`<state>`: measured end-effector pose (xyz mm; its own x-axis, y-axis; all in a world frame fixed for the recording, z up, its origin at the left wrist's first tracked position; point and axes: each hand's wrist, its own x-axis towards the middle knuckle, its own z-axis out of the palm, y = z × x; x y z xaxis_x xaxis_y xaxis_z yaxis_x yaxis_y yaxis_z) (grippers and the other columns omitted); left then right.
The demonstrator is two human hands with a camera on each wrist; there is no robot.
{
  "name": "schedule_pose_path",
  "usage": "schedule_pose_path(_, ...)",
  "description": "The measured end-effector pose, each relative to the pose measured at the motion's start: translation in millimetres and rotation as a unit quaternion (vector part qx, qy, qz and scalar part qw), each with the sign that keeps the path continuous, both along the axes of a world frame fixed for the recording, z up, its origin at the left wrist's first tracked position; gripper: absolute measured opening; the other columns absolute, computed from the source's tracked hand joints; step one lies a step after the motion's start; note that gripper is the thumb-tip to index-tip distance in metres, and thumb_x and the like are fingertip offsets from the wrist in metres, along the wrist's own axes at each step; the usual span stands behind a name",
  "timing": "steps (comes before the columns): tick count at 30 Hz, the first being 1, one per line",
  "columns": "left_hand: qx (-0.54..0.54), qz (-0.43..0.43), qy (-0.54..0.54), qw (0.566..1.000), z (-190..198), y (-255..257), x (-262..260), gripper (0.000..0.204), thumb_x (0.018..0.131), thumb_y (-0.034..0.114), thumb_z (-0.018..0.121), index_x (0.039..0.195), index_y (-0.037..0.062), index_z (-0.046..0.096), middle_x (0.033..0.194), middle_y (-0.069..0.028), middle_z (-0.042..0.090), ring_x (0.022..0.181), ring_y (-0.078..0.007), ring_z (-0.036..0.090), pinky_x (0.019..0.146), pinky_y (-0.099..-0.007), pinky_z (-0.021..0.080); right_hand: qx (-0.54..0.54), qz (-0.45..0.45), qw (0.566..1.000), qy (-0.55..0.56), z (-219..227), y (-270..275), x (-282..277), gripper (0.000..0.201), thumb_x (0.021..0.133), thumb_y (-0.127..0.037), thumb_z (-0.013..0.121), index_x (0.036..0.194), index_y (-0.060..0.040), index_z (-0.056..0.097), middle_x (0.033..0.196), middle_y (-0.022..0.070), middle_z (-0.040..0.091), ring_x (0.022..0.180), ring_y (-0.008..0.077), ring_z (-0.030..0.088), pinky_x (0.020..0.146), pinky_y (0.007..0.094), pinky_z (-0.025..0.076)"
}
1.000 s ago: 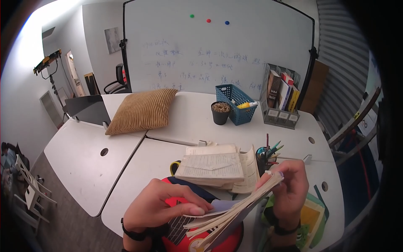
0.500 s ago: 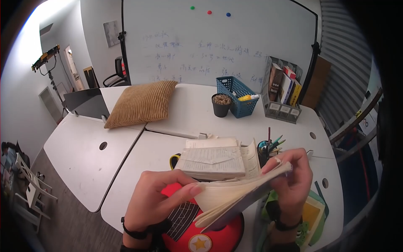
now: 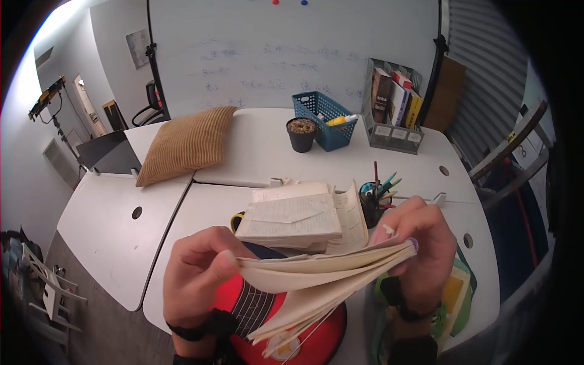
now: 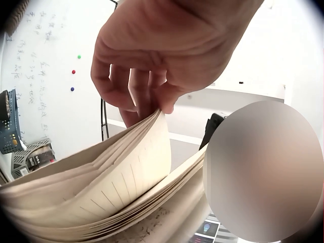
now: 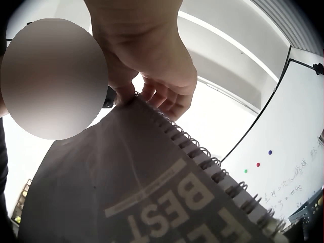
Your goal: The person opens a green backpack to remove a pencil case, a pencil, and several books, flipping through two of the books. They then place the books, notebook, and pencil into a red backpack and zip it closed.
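A spiral-bound notebook (image 3: 328,277) is held up off the table between my two hands, its cream pages fanned apart in several layers. My left hand (image 3: 198,277) pinches the free edge of the upper leaves between thumb and fingers; in the left wrist view the lower leaves (image 4: 167,190) hang apart from them. At the bound edge, my right hand (image 3: 429,255) grips the notebook. The right wrist view shows the wire spiral (image 5: 205,157) beside that hand and a dark cover (image 5: 101,172) with large pale letters. Below the notebook lies a red round item (image 3: 328,340) with a star patch.
Behind the notebook is a stack of worn books (image 3: 289,219), with a pen holder (image 3: 370,210) to its right. Farther back stand a potted plant (image 3: 302,135), a blue basket (image 3: 334,137) and a grey file rack (image 3: 395,137). A brown cushion (image 3: 185,146) lies back left.
My left hand has moved left and drawn up the upper leaves, so the notebook's pages spread wider. My right hand keeps its grip at the binding. The head view has tilted down and shifted.
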<state>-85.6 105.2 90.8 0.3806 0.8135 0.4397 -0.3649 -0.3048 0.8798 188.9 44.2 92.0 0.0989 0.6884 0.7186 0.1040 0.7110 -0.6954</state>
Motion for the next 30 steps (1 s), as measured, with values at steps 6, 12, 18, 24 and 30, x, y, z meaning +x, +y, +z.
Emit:
schedule_pose_path(6, 0.137, 0.080, -0.009, 0.987, 4.1, -9.0, 12.0, 0.037, 0.104, 0.025, 0.052, 0.074, 0.0033, 0.047, 0.067, -0.0084, 0.056, 0.063, -0.0201, 0.059, 0.061, -0.0304, 0.048, 0.013, 0.037, 0.999, 0.014, -3.4, 10.7, -2.0, 0.036, 0.095, -0.032, 0.070, 0.107, -0.0005, 0.057, 0.099, 0.0087, 0.061, 0.090, 0.0154, 0.057, 0.084, 0.0275, 0.044)
schedule_pose_path(12, 0.048, 0.049, 0.171, 0.983, 4.4, -2.8, 4.7, 0.029, 0.093, 0.025, 0.072, 0.090, -0.0017, 0.061, 0.089, -0.0156, 0.073, 0.081, -0.0259, 0.073, 0.077, -0.0324, 0.056, -0.073, 0.096, 0.985, 0.126, -18.2, 30.4, 2.0, 0.032, 0.104, -0.032, 0.057, 0.115, -0.0020, 0.052, 0.106, 0.0038, 0.060, 0.097, 0.0073, 0.054, 0.086, 0.0232, 0.043)
schedule_pose_path(18, 0.148, 0.025, 0.415, 0.897, 8.1, 4.6, 19.1, 0.027, 0.090, 0.024, 0.075, 0.101, 0.0010, 0.068, 0.081, -0.0129, 0.072, 0.074, -0.0295, 0.072, 0.068, -0.0317, 0.055, -0.095, 0.193, 0.940, 0.266, -25.7, 52.0, 6.2, 0.029, 0.105, -0.031, 0.052, 0.119, -0.0051, 0.051, 0.108, 0.0033, 0.062, 0.101, 0.0100, 0.060, 0.090, 0.0263, 0.048)
schedule_pose_path(24, 0.131, 0.137, 0.299, 0.935, 1.6, -0.5, 16.1, 0.022, 0.095, 0.020, 0.068, 0.091, -0.0016, 0.065, 0.065, -0.0068, 0.064, 0.055, -0.0140, 0.060, 0.054, -0.0251, 0.046, -0.264, 0.030, 0.923, 0.278, -16.2, 61.6, 1.5, 0.031, 0.104, -0.031, 0.055, 0.123, -0.0061, 0.049, 0.109, 0.0057, 0.063, 0.095, 0.0134, 0.066, 0.084, 0.0308, 0.056)
schedule_pose_path(30, 0.010, 0.191, -0.016, 0.982, 4.1, 4.0, 11.7, 0.028, 0.103, 0.024, 0.057, 0.095, -0.0027, 0.062, 0.082, -0.0011, 0.066, 0.071, -0.0037, 0.052, 0.066, -0.0179, 0.041, -0.156, 0.111, 0.868, 0.457, -1.8, 59.9, 2.6, 0.046, 0.103, -0.034, 0.055, 0.135, -0.0038, 0.041, 0.119, 0.0132, 0.062, 0.100, 0.0178, 0.066, 0.084, 0.0340, 0.057)
